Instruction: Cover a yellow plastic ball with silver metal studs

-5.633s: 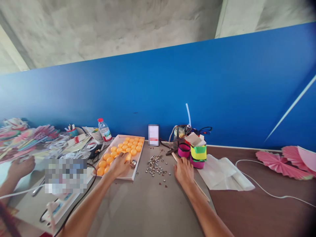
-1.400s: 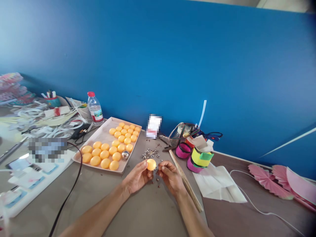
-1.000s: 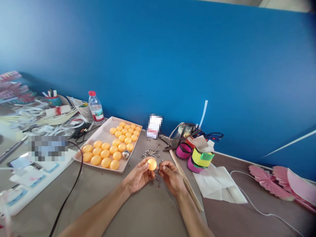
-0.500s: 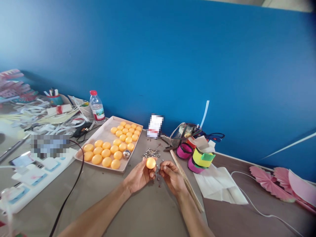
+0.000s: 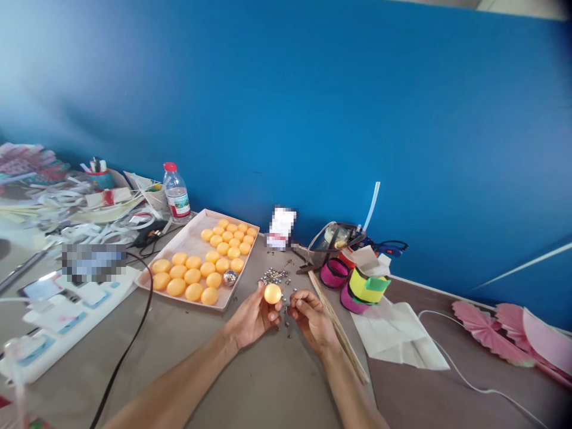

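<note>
An orange ping-pong ball point(image 5: 272, 294) is held in my left hand point(image 5: 251, 317), between the thumb and fingers. Just to its right, my right hand point(image 5: 310, 320) is closed in a pinch; whatever its fingertips hold is too small to make out. Behind both hands lies a pile of small shiny metal pieces point(image 5: 273, 276), with a few more scattered on the table between the hands. On the left, a shallow cardboard tray point(image 5: 190, 235) carries several orange balls in rows, along with one silver ball point(image 5: 230, 277).
A bottle with a red cap point(image 5: 176, 193) stands behind the tray. A white power strip point(image 5: 84, 313) and dark cable point(image 5: 129, 342) lie left. Wooden sticks point(image 5: 339, 328), coloured fabric bands point(image 5: 366, 287) and white paper point(image 5: 400, 336) lie right; a blue partition point(image 5: 286, 119) rises behind.
Both hands keep almost the same position and grip. The view has shifted very slightly; nothing on the table has visibly moved.
</note>
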`<state>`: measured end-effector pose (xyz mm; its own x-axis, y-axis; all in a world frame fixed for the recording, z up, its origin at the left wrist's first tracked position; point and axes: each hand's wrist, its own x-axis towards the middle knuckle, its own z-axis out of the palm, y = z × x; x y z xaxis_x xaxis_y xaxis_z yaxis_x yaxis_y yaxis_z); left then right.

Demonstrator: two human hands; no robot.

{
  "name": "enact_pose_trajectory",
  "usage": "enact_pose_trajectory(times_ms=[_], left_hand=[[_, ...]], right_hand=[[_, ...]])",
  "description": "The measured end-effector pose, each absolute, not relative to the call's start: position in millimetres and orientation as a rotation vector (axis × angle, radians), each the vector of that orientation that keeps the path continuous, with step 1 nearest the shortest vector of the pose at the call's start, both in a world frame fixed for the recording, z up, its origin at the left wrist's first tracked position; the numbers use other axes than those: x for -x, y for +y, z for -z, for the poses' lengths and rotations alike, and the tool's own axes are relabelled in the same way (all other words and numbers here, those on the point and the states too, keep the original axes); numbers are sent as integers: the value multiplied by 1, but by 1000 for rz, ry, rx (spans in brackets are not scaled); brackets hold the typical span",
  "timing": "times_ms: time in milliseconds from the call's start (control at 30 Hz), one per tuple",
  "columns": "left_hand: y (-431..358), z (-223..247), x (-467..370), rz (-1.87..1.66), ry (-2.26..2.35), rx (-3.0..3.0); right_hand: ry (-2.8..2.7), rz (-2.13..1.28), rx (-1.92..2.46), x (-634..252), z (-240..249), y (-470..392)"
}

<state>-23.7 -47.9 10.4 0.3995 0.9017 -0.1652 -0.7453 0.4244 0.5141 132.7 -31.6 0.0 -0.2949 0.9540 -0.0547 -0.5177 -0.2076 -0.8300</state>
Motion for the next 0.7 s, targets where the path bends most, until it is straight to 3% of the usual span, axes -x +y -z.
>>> enact_pose_trajectory(times_ms=[700], left_hand=[[-50, -7, 25, -1145, 467, -539]], right_hand=[[-854, -1724, 695, -133, 1, -30]])
